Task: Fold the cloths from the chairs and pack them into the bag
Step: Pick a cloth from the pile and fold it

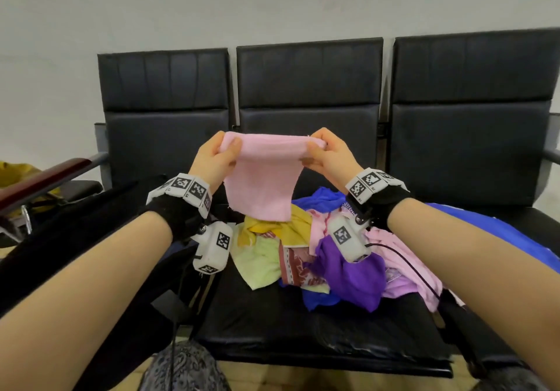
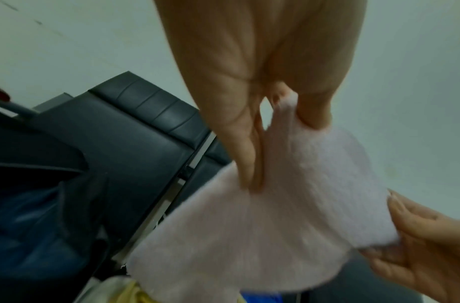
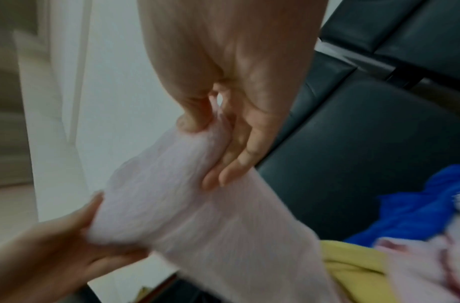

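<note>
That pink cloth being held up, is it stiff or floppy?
Probably floppy: the pink cloth sags and curves below where the left hand and right hand pinch its top edge. Likely light, since fingertip pinches alone hold it. Its fuzzy surface suggests it won't slip easily.

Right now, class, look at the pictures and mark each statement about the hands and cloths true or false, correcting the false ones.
1. Both hands hold the pink cloth. True.
2. The pink cloth lies flat on the seat. False: the left hand and right hand hold it up above the cloth pile.
3. The pile sits on a black chair. True.
4. The right hand holds a yellow cloth. False: it pinches the pink cloth.
</note>
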Available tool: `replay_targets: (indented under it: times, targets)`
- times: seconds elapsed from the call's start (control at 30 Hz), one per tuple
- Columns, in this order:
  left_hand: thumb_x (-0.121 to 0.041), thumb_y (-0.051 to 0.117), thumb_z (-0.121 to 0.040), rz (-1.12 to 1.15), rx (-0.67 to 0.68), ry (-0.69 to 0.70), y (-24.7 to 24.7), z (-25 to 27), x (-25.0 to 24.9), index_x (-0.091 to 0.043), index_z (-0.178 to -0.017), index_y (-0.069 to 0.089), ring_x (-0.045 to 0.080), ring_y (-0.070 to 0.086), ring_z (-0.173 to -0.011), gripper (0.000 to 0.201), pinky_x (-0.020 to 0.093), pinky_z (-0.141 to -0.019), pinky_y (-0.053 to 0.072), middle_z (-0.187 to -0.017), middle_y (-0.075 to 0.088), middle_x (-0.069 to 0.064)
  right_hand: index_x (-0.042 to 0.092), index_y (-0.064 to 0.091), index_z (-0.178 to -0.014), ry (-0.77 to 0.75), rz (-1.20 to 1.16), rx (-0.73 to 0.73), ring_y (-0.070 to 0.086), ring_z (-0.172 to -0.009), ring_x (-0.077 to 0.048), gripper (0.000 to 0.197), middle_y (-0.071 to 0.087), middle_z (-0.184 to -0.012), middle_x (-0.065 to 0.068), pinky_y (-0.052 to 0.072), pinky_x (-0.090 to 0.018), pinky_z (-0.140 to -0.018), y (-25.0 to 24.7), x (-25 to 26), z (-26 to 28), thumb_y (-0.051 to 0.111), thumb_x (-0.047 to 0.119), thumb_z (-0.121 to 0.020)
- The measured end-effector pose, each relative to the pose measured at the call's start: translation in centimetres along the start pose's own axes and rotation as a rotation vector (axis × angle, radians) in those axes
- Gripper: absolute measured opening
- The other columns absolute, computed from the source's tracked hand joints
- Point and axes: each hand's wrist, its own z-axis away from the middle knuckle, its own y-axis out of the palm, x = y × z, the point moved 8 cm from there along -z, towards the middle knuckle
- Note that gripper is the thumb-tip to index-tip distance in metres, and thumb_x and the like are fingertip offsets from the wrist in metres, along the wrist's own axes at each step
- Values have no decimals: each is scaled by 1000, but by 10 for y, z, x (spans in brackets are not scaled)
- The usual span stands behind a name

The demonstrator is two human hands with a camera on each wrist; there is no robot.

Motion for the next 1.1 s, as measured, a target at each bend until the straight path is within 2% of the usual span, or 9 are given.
replay_targets:
  times: [0.1,0.17,0.27,0.37,0.53,0.63,0.8,0.97,1.1]
  targets:
    - [-30,59,-91,-70,233,-181,10,35,27,-8,-92,56,21,56,-88,22,46,-93,48,-94,54,11,15,48,-84,131,22,179,66,-76,-27,13,50,-90,-9,59,-46,-75,4,-20,37,51,10,-96]
    - [-26,56,-93,-33,421,-379,23,68,50,-14,-97,58,29,63,-97,13,46,-95,50,-102,60,13,16,48,-86,216,58,276,70,-67,-27,13,52,-87,-10,60,-36,-65,4,-37,63,51,11,-97]
    - [-32,66,-82,-102,649,-603,40,111,81,-19,-111,56,38,64,-103,34,38,-86,56,-108,66,13,16,47,-88,362,99,386,71,-62,-24,11,56,-82,-11,58,-30,-58,5,-69,100,50,12,-98]
    - [-31,67,-85,-180,807,-687,55,138,98,-21,-122,52,29,70,-91,41,30,-77,59,-113,66,14,15,47,-96,518,142,511,71,-60,-21,8,59,-85,-13,58,-27,-55,11,-100,134,49,7,-98]
    - [-29,73,-78,-397,919,-741,67,164,124,-14,-99,61,18,62,-88,28,30,-91,51,-92,65,3,9,47,-93,633,241,677,70,-58,-17,15,61,-82,-17,58,-26,-57,11,-124,174,49,-6,-94]
    - [-17,75,-79,-485,992,-761,69,175,139,-11,-78,64,12,53,-85,13,21,-86,45,-79,58,0,12,50,-80,593,476,746,58,-45,-8,17,59,-54,-1,48,-21,-48,5,-131,183,57,2,-92]
    - [-5,66,-85,-519,1025,-848,65,180,151,-1,-110,65,20,63,-105,25,29,-100,47,-112,67,13,14,51,-71,565,581,784,45,-43,-7,23,48,-53,1,38,-15,-43,6,-140,184,63,9,-90]
    - [1,59,-87,-547,911,-880,57,166,166,-7,-104,60,18,65,-88,18,29,-85,53,-97,67,10,14,54,-73,573,573,742,56,-78,-16,19,54,-75,0,49,-20,-70,21,-161,172,63,9,-89]
    - [-3,59,-89,-574,809,-828,50,145,193,-7,-109,56,17,62,-85,21,27,-81,53,-98,63,10,19,48,-70,444,819,728,48,-81,-15,24,51,-82,0,33,-19,-57,32,-172,155,64,19,-88]
